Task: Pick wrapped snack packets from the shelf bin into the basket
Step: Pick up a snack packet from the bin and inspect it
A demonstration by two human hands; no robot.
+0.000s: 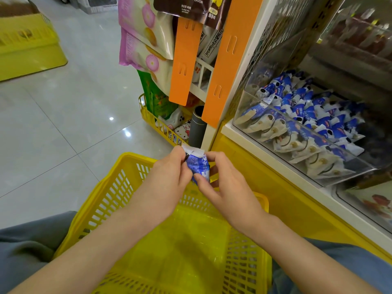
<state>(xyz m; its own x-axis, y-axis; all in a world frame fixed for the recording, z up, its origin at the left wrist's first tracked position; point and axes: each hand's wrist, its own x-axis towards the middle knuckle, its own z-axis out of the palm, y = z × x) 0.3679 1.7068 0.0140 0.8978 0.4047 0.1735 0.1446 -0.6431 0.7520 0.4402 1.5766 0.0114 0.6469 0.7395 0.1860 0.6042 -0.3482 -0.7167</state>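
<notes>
Left hand [167, 177] & right hand [229, 187], fingers curled, pinch a blue-white wrapped snack packet [198, 164] over near yellow slatted plastic basket [127, 164], likely for dropping in.

One head-worn view looks steeply down, close above the basket [131, 179].

One blue-and-white wrapped snack packet [199, 165] is above one yellow plastic lattice basket [101, 200]; right of it, one clear plastic bin [297, 126], many more inside.
</notes>
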